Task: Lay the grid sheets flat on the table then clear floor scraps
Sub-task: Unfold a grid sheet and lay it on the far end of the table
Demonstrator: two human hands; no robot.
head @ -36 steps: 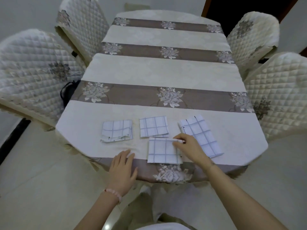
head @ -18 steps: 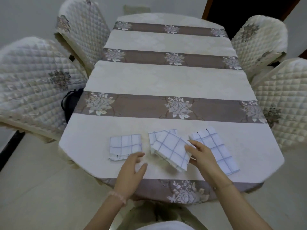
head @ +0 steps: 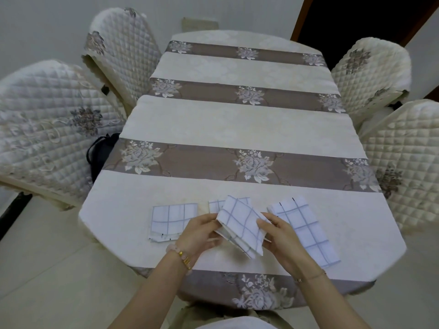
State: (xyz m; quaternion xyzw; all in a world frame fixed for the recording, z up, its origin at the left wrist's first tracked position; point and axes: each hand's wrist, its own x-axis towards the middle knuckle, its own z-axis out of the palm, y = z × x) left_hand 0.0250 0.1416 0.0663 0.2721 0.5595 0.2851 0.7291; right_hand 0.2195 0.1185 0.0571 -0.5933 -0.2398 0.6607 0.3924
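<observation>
Cloth: cream and brown striped tablecloth (head: 237, 122) with rose motifs covers the table; we see four quilted chairs (head: 47, 119) at its sides and a dark bag (head: 99, 153) at the left edge.
Flat sheets: left sheet (head: 173, 219), middle sheet (head: 215, 205) partly hidden, right sheet (head: 301, 229), all in the lower middle of the frame.
Held sheet: folded grid sheet (head: 242, 224), lifted and tilted between our hands.
Left hand (head: 199, 233): closed, pinching its left edge.
Right hand (head: 280, 236): closed on its right edge.
Writing: none we can read.
</observation>
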